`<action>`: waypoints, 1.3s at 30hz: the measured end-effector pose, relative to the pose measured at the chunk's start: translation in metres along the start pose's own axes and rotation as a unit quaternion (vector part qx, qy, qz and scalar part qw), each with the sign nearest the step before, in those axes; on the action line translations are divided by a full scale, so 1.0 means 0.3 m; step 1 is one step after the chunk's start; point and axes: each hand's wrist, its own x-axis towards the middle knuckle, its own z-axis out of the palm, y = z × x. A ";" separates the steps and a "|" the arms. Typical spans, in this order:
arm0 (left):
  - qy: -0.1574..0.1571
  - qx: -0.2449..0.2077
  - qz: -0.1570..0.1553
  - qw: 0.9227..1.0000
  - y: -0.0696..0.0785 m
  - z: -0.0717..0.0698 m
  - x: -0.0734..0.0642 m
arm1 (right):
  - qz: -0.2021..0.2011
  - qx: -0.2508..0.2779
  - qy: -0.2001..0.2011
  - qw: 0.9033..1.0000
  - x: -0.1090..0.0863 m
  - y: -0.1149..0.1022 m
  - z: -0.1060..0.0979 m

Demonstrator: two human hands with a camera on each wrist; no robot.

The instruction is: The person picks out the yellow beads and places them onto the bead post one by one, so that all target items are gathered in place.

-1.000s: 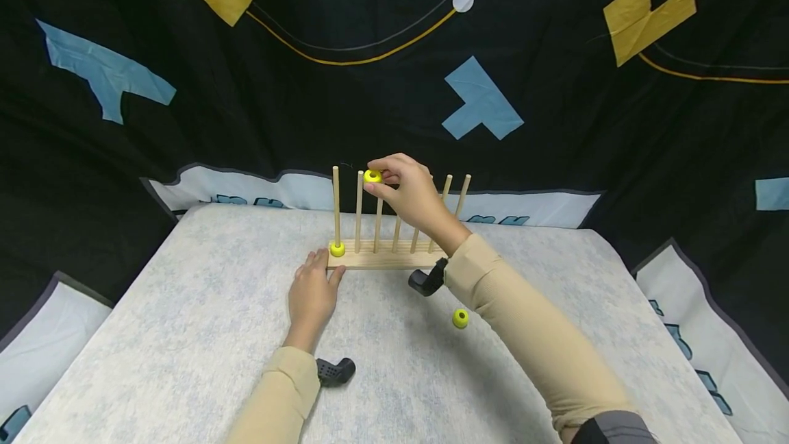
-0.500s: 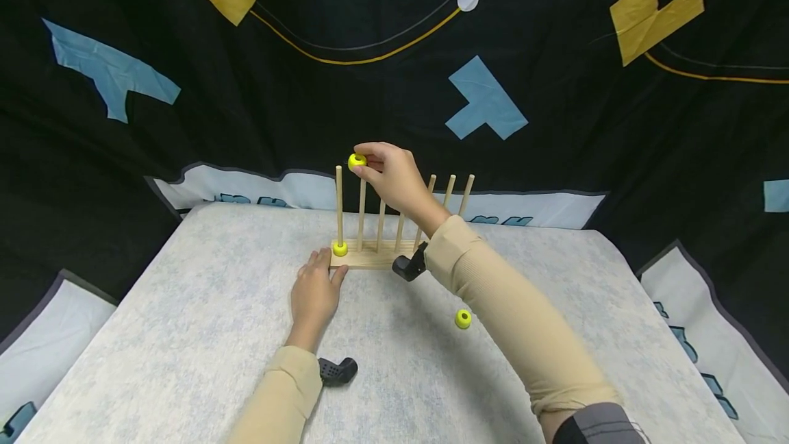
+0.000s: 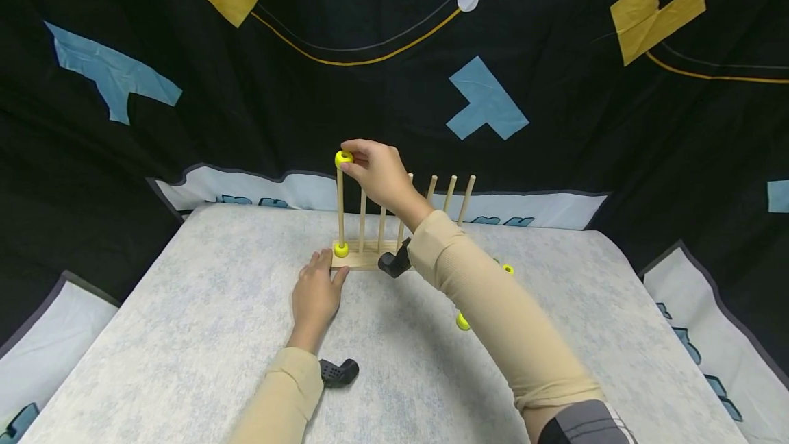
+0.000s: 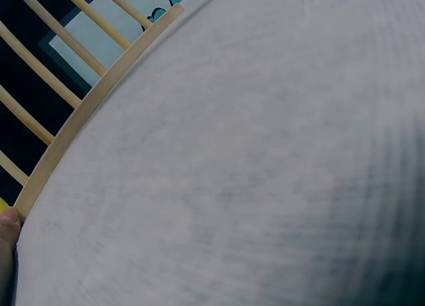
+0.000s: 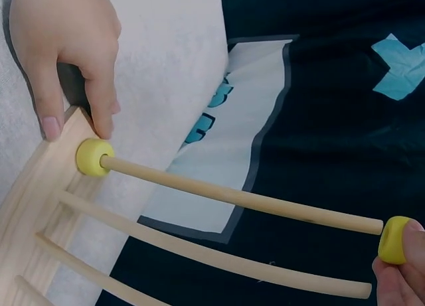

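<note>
My right hand (image 3: 382, 173) pinches a yellow bead (image 5: 393, 241) between thumb and fingers. The bead is right at the tip of the leftmost peg (image 3: 340, 211); whether the peg has entered its hole, I cannot tell. A second yellow bead (image 5: 89, 156) sits around the foot of that same peg. My left hand (image 3: 314, 300) holds the left end of the wooden peg rack (image 3: 364, 262), thumb at the front edge and fingers at the end. In the left wrist view only a thumb (image 4: 9, 225) shows at the rack's corner.
Several other upright pegs (image 5: 219, 249) stand in a row to the right. On the pale table (image 3: 185, 334) lie a yellow bead (image 3: 463, 322) and another (image 3: 508, 269), both partly hidden by the right sleeve (image 3: 499, 314). A black cloth (image 3: 296, 108) hangs behind.
My right hand has moved left with the yellow bead, from above the inner pegs to the leftmost peg's tip. The left hand stays on the rack. Another loose bead has come into sight beyond the sleeve.
</note>
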 end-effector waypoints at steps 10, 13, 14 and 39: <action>-0.004 -0.001 -0.001 1.000 0.007 -0.001 -0.001 | 0.013 0.002 -0.009 1.000 -0.002 0.002 0.011; -0.002 0.000 0.000 1.000 0.008 0.000 0.000 | 0.012 -0.008 -0.016 1.000 -0.002 0.004 0.017; -0.002 0.000 0.000 1.000 0.008 0.000 0.000 | 0.012 -0.012 -0.017 1.000 -0.002 0.004 0.018; 0.003 0.001 -0.003 1.000 0.006 0.002 -0.005 | -0.065 -0.007 0.004 0.998 -0.099 0.018 -0.003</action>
